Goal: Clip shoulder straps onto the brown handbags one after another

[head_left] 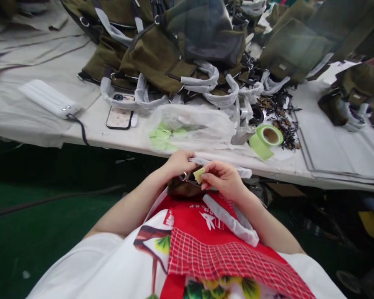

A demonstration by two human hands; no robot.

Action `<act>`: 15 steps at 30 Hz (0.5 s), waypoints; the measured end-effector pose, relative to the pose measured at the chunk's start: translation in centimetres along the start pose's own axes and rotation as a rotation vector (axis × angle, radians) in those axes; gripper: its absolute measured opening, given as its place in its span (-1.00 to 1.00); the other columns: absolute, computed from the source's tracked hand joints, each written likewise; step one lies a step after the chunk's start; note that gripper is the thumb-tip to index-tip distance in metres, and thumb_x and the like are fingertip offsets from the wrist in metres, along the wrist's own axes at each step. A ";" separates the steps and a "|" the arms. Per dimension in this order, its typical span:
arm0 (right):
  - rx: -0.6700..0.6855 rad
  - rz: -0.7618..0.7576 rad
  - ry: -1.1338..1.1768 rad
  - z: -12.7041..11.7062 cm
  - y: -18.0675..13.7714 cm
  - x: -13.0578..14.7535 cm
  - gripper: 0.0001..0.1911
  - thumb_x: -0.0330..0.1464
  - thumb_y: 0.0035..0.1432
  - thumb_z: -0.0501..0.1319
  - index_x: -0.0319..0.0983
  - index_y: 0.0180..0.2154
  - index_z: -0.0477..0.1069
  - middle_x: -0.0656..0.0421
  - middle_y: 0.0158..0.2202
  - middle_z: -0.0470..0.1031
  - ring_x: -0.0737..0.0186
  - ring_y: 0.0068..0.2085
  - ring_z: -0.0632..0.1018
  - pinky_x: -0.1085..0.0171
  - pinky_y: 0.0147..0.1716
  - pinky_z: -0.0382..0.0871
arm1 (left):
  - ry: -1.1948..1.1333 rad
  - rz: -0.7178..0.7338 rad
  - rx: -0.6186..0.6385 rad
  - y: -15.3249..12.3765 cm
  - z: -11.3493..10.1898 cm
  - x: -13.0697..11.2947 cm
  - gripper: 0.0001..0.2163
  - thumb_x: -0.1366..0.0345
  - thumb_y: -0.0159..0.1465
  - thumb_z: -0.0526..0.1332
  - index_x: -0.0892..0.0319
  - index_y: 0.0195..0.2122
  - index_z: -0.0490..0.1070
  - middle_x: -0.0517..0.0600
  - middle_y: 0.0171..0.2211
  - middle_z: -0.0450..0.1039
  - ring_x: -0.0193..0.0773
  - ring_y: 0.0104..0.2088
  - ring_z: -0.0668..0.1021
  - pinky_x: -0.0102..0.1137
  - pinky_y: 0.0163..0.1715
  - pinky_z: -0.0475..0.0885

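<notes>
An olive-green bag (pixel 180 189) lies in my lap against the table edge, with plastic-wrapped handles (pixel 232 220) around it. My left hand (pixel 181 162) is closed on the bag's top edge, beside a metal ring (pixel 183 176); some of its fingers are hidden. Between the thumb and fingertips of my right hand (pixel 226 179) is a small yellow-green piece of tape (pixel 198 175), held just over the bag's opening. On the table ahead are a roll of green tape (pixel 272 135) and a clear plastic bag (pixel 202 124) with green pieces in or under it.
Several olive bags (pixel 156 54) with wrapped handles are piled along the back of the table (pixel 102 139). A phone (pixel 120 116) and a white power bank (pixel 48 97) with a black cable lie at left. Small dark straps and hardware (pixel 282 112) are heaped at right.
</notes>
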State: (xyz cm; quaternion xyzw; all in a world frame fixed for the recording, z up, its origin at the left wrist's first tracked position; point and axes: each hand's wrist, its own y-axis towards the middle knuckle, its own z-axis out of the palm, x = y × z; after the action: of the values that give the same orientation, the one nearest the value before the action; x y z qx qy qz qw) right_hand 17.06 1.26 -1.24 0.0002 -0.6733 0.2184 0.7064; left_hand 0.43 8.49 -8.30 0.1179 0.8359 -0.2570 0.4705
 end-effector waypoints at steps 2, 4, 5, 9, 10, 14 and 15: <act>-0.024 0.021 0.021 -0.2 -0.3 -0.1 -0.73 -0.17 0.06 0.35 -0.20 -0.32 0.40 0.33 -0.64 0.47 0.39 -0.66 0.49 0.45 -0.67 0.37 | 0.025 0.010 0.031 0.2 -0.1 -0.4 -0.74 0.15 -0.02 0.24 0.23 -0.41 0.53 -0.11 -0.59 0.38 -0.30 -0.51 0.40 -0.47 -0.55 0.19; -0.029 0.039 0.025 -0.4 -0.3 -0.1 -0.73 -0.16 0.09 0.32 -0.20 -0.28 0.39 0.35 -0.67 0.44 0.41 -0.72 0.42 0.47 -0.73 0.27 | 0.051 0.037 0.049 0.1 -0.3 -0.8 -0.70 0.11 -0.02 0.27 0.23 -0.37 0.53 -0.13 -0.59 0.37 -0.32 -0.53 0.39 -0.48 -0.57 0.18; -0.031 0.042 0.023 -0.5 -0.3 0.0 -0.73 -0.16 0.10 0.30 -0.21 -0.27 0.39 0.35 -0.68 0.44 0.42 -0.72 0.41 0.48 -0.74 0.26 | 0.055 0.061 0.037 0.0 -0.6 -1.2 -0.68 0.10 -0.01 0.28 0.22 -0.32 0.53 -0.13 -0.58 0.37 -0.33 -0.54 0.39 -0.48 -0.57 0.19; -0.072 0.004 0.010 -0.9 0.2 0.0 -0.76 -0.19 0.12 0.29 -0.21 -0.28 0.39 0.32 -0.63 0.48 0.42 -0.65 0.46 0.45 -0.63 0.35 | -0.055 0.232 -0.164 -1.8 -2.0 -2.9 -0.73 0.12 0.14 0.21 0.23 -0.29 0.48 -0.07 -0.48 0.43 -0.35 -0.48 0.42 -0.49 -0.49 0.29; -0.088 -0.009 0.002 -0.9 0.2 -0.1 -0.78 -0.21 0.12 0.28 -0.21 -0.28 0.38 0.32 -0.62 0.49 0.41 -0.63 0.48 0.44 -0.61 0.37 | -0.121 0.267 -0.180 -2.4 -2.4 -3.4 -0.74 0.11 0.19 0.18 0.23 -0.33 0.47 -0.04 -0.46 0.44 -0.35 -0.46 0.44 -0.49 -0.47 0.32; -0.101 -0.051 -0.056 -0.8 0.3 -0.5 -0.84 -0.25 0.14 0.26 -0.20 -0.29 0.39 0.31 -0.56 0.48 0.39 -0.56 0.50 0.40 -0.53 0.41 | -0.387 0.205 0.000 -4.2 -3.3 -4.5 -0.65 -0.01 0.21 0.19 0.23 -0.40 0.40 -0.07 -0.54 0.39 -0.38 -0.53 0.41 -0.51 -0.54 0.31; -0.091 -0.063 -0.064 -0.7 0.3 -0.7 -0.84 -0.25 0.14 0.26 -0.19 -0.28 0.39 0.30 -0.53 0.48 0.38 -0.55 0.51 0.38 -0.51 0.43 | -0.423 0.168 0.040 -4.4 -3.3 -4.6 -0.63 -0.04 0.18 0.23 0.23 -0.42 0.39 -0.09 -0.56 0.38 -0.40 -0.56 0.40 -0.52 -0.57 0.29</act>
State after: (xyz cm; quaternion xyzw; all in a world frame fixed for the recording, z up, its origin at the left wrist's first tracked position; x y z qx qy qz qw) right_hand 17.64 1.53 -2.02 -0.0040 -0.7044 0.1651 0.6903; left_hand -1.47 6.84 -1.58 0.1400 0.7007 -0.2522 0.6526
